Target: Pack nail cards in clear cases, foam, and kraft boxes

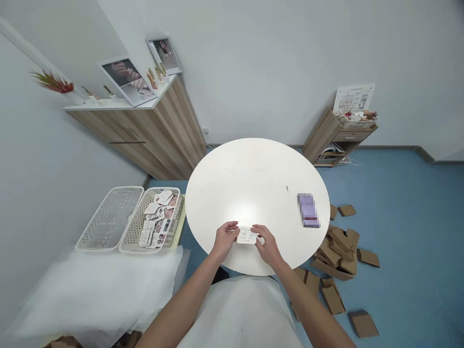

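A small white card (247,236) with rows of printed text is held just above the near part of the round white table (253,169). My left hand (226,238) grips its left edge, thumb and fingers pinched together there. At the opposite edge, my right hand (267,242) pinches the card between thumb and fingers. The printed side faces up towards me. To the right on the tabletop lies a purple rectangular item (309,210), blurred by pixelation so its kind does not show.
Left of the table, a white basket (125,244) holds many printed cards (159,212); another white basket (105,217) stands beside it. White sheeting (101,285) lies nearer. Cardboard boxes (340,251) clutter the floor at right. A wooden cabinet (174,130) and small shelf (322,130) stand behind.
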`<move>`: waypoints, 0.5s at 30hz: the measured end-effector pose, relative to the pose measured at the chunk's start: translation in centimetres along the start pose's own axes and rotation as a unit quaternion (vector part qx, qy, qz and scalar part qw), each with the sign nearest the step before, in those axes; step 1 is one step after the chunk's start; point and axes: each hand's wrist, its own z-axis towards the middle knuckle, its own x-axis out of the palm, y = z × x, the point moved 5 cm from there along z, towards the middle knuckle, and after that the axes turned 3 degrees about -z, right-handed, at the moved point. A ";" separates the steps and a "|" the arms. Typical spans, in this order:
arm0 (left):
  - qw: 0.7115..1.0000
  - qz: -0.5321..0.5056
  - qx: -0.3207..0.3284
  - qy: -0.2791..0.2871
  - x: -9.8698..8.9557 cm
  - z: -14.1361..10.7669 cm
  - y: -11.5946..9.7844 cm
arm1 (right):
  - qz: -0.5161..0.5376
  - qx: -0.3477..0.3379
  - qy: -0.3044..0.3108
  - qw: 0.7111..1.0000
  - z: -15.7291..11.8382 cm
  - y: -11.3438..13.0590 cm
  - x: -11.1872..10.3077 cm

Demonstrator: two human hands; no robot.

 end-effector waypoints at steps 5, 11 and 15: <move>0.995 0.082 0.023 0.052 2.1 -0.1 -0.4 | 0.077 0.100 -0.031 0.992 0.9 -1.6 -1.7; 0.986 0.145 0.061 0.051 3.6 -0.1 -0.3 | 0.125 0.165 -0.022 0.978 0.6 -2.5 -2.8; 0.993 0.102 0.045 0.048 3.7 0.2 0.8 | 0.148 0.180 -0.009 0.972 -0.2 -3.0 -2.4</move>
